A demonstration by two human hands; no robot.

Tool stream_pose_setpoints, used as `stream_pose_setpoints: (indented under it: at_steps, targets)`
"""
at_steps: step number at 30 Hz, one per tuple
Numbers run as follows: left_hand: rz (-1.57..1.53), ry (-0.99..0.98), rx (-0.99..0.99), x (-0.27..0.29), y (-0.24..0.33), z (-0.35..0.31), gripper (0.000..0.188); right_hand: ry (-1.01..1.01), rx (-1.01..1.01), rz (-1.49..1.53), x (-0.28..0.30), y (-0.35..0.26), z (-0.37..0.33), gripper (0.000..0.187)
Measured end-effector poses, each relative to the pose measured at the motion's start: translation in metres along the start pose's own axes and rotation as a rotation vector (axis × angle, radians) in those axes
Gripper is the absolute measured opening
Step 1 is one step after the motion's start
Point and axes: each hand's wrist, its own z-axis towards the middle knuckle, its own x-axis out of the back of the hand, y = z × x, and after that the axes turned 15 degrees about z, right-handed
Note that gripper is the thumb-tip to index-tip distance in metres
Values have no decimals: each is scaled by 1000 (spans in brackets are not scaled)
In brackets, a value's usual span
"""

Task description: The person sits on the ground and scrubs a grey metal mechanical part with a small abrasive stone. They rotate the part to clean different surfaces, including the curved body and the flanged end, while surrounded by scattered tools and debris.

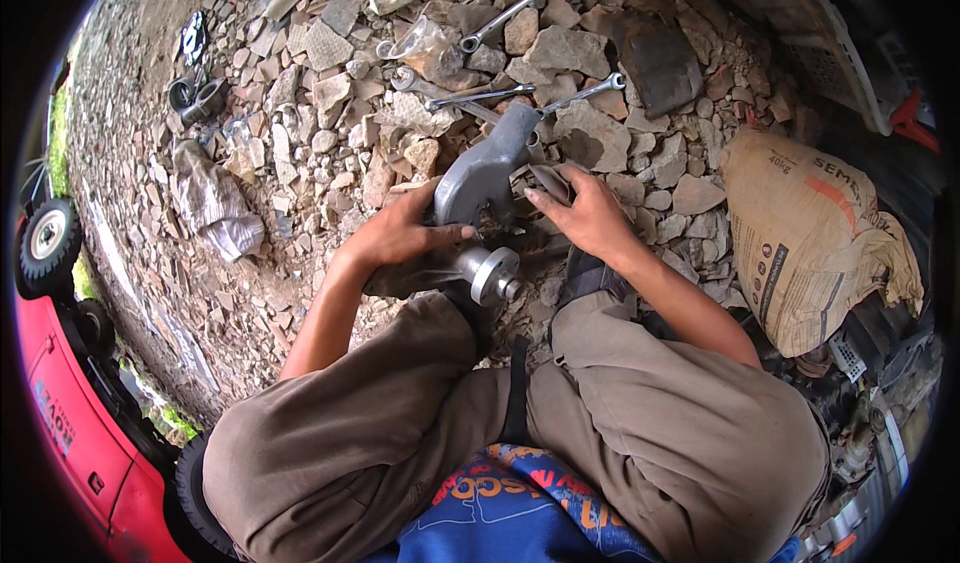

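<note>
Between my knees sits a grey cast-metal housing (487, 171) with a curved body. A shiny round flange with a stub shaft (495, 276) sticks out at its near end. My left hand (405, 228) grips the housing's left side, thumb across its front. On the other side, my right hand (592, 219) pinches a small greyish-brown flat piece (552, 183) against or close to the housing; its kind is unclear. Just beyond the housing lie a combination wrench (590, 92), another wrench (480, 96) and a larger one (408, 81), partly hidden.
Broken stone and rubble (330, 93) cover the ground. Farther off lies one more combination wrench (510, 15). A torn brown paper sack (810, 233) is at my right, with metal scrap beyond it. At left are a dirty cloth (215, 203), dark metal parts (197, 98) and a red vehicle (85, 413).
</note>
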Motion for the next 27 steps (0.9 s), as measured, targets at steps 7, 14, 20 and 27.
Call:
stream_pose_setpoints:
  at_steps: [7, 14, 20, 27]
  targets:
    - [15, -37, -37, 6, -16, 9, 66, -33, 116, 11, -48, 20, -20, 71]
    - [-137, -81, -81, 3, -39, 13, 66, -10, 119, -58, -54, 24, -20, 66]
    - [-476, -207, -48, -24, -54, 0, 75, -87, 3, 19, -23, -19, -46, 61]
    - [-569, -272, -76, -62, -66, 23, 73, -128, -108, -7, -16, -1, -52, 57]
